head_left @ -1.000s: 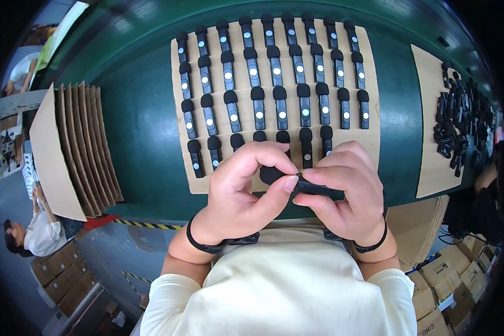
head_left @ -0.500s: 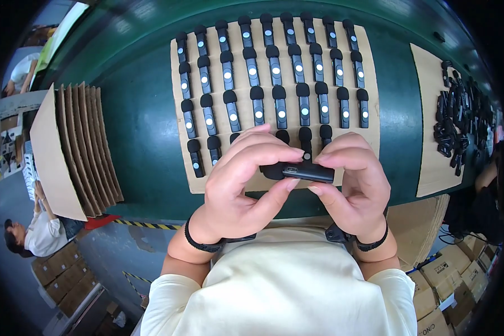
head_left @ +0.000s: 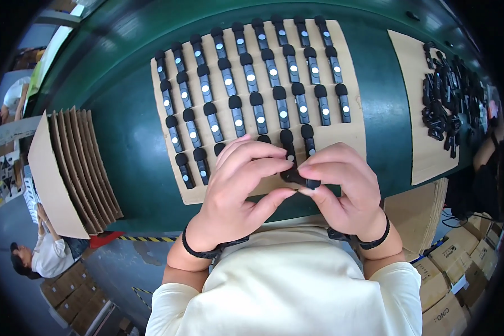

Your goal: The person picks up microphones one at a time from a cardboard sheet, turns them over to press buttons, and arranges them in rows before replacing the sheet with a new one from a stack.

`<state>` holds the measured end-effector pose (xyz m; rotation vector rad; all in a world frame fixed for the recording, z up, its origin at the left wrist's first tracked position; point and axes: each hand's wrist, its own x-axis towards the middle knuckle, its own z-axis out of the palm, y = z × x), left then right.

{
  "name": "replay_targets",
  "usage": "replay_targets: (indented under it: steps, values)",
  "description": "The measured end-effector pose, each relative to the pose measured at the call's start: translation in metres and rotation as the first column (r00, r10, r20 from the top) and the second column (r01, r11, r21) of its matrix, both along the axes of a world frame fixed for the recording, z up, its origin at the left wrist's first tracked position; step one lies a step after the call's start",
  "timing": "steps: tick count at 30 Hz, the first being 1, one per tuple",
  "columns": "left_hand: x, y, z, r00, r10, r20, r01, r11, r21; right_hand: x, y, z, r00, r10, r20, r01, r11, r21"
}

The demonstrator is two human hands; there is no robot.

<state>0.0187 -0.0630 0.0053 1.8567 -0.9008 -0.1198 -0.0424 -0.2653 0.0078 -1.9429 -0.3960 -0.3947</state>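
Observation:
A small black clip-on microphone (head_left: pixel 300 178) is pinched between the fingertips of both my hands, in front of my chest. My left hand (head_left: pixel 229 187) is closed on its left end and covers much of it. At the other end, my right hand (head_left: pixel 350 190) grips with thumb and fingers. Just beyond my hands lies a cardboard sheet (head_left: pixel 347 137) bearing rows of similar microphones (head_left: pixel 282 112), each with a black foam tip and a pale round spot. My left hand partly hides the nearest row.
The sheet lies on a green table (head_left: pixel 129 106). Upright cardboard dividers (head_left: pixel 45 173) stand at the left. At the right, another cardboard sheet (head_left: pixel 420 162) carries a heap of black parts (head_left: pixel 445 101). A co-worker (head_left: pixel 47 255) is at far left; cartons (head_left: pixel 451 260) stand at lower right.
The microphone has turned in my fingers, so its long side with the port no longer faces me. My fingertips have come closer together. The whole view has shifted slightly.

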Motion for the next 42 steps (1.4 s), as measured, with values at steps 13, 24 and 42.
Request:
replay_targets:
  steps: [13,24,42]
  values:
    - [0.006,0.011,-0.002,0.999,0.044,0.029,-0.045,0.999,0.028,-0.043,-0.045,-0.041,0.991,-0.136,-0.003,0.117,0.861,-0.496]
    - [0.008,0.011,0.002,0.999,0.040,0.023,-0.041,0.999,0.013,-0.031,-0.050,-0.041,0.988,-0.118,-0.103,0.035,0.804,-0.593]
    - [0.014,0.019,0.003,0.993,0.122,0.002,-0.122,0.992,-0.034,0.159,-0.214,-0.020,0.891,-0.437,-0.127,0.303,0.778,-0.551]
